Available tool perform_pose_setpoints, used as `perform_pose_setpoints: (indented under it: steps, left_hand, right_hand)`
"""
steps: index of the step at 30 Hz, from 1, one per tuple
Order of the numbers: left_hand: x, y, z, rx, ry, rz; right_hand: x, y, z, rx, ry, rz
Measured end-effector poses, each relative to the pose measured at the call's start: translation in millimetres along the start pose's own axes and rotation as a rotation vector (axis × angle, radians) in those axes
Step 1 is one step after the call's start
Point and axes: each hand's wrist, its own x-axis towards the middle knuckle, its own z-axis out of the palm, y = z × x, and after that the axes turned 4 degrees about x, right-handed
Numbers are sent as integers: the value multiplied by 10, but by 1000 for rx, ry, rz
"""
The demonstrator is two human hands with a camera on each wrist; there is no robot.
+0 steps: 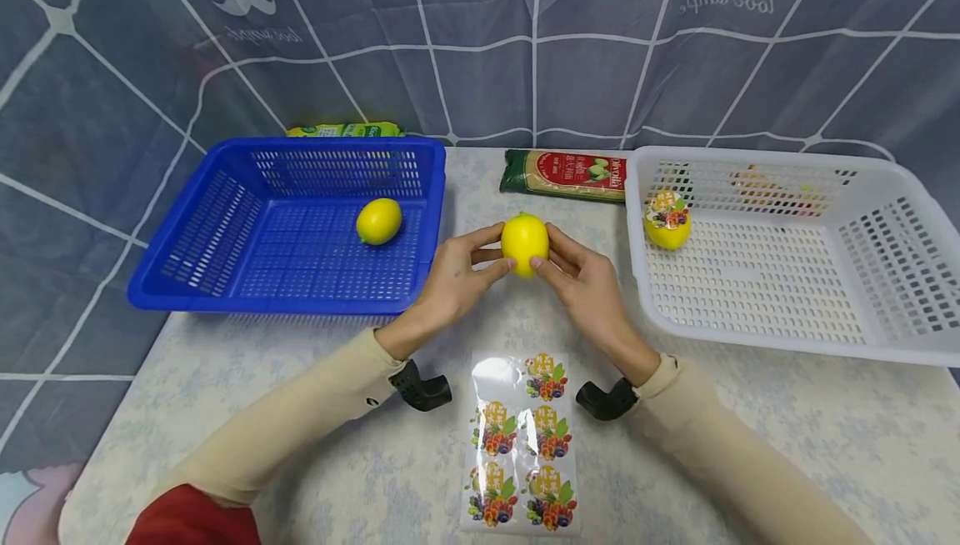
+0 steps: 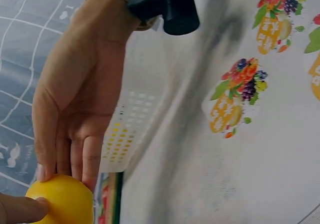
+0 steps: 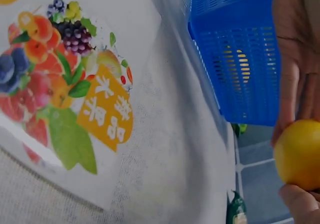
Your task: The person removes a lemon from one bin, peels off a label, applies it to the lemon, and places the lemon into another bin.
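Both hands hold a yellow lemon (image 1: pixel 524 237) just above the table's middle. My left hand (image 1: pixel 455 280) pinches its left side between thumb and fingers, and my right hand (image 1: pixel 591 285) grips the right side the same way. No sticker shows on the lemon's visible side. In the left wrist view, the right hand (image 2: pixel 82 88) has its fingertips against the lemon (image 2: pixel 67 196). Below the hands lies a sheet of fruit-print stickers (image 1: pixel 498 374), its top left spot bare. Another lemon (image 1: pixel 379 222) lies in the blue basket (image 1: pixel 285 305).
At right, a white basket (image 1: pixel 750 345) holds a lemon (image 1: pixel 667 232) with a fruit sticker (image 1: pixel 667 212) on it. A red and green food packet (image 1: pixel 566 175) lies at the back between the baskets. Behind the blue basket is a green-yellow packet (image 1: pixel 345 129). A grey curtain (image 1: pixel 480 37) hangs behind.
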Motion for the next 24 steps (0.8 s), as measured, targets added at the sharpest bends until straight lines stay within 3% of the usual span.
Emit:
perform_pose_setpoints:
  steps: [14, 24]
  left_hand:
    - [72, -171, 109, 43, -172, -94]
    - [80, -227, 164, 81, -194, -117]
  right_hand:
    - [40, 102, -43, -138, -32, 204]
    - [71, 160, -49, -222, -68, 248]
